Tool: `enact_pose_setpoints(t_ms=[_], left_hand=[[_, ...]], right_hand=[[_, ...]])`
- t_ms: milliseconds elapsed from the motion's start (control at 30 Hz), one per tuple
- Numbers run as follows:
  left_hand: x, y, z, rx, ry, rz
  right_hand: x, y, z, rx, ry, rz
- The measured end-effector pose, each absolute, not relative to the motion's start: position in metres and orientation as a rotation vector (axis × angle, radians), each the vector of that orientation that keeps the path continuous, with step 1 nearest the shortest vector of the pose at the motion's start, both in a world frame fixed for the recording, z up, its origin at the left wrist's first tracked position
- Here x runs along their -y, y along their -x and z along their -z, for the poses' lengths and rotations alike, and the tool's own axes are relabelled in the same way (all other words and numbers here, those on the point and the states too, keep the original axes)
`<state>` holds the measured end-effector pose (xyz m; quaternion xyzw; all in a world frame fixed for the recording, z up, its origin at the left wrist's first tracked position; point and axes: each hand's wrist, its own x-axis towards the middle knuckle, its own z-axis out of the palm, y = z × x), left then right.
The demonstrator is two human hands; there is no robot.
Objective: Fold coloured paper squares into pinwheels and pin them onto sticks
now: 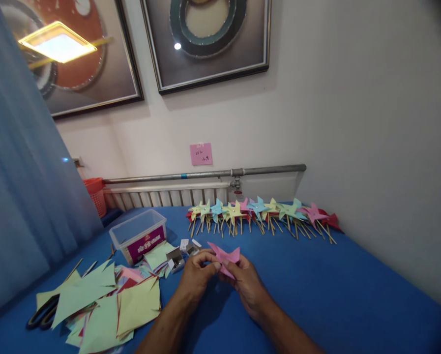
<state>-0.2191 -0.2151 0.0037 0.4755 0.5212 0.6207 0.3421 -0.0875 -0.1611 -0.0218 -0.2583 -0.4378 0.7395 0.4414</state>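
Two bare forearms reached over the blue table (353,295), left hand (197,275) and right hand (247,281) together pinching a pink folded paper pinwheel (224,257), its points gathered centrally, before a row of finished paper pinwheels on sticks (260,216).

Left hand (197,274): knuckles up, fingers curled inward toward the right hand, thumb and forefinger tips pressed together in a pinch at its right side.
Right hand (247,280): back of the hand up and tilted slightly left, fingers bent, tips pinched together just beside the left hand's tips.
Hands together: touching or nearly touching at the fingertips, held low over the middle of the surface, slightly toward its near edge.
Left forearm: bare, entering from the bottom edge of the view, angled up and to the right.
Right forearm: bare, entering from the bottom right, angled up and to the left.
Wrists: both fairly straight, converging.
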Motion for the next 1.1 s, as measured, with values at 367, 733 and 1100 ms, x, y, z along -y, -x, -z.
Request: enact_pose_setpoints(t_ms=[367, 733, 1100], left_hand=[[0.2142, 0.2273, 0.0, -1.342, -1.308, -1.479], [0.217, 0.228, -0.0052, -1.441, -1.389, -1.43], [0.2164, 0.2239, -0.0022, -1.683, -1.572, -1.468]], right_hand=[[0.1662, 0.087, 0.0172, 1.108, 0.607, -1.94], [0.1631, 0.0853, 0.0198, 1.122, 0.611, -1.978], [0.162, 0.0857, 0.021, 1.126, 0.659, -1.951]])
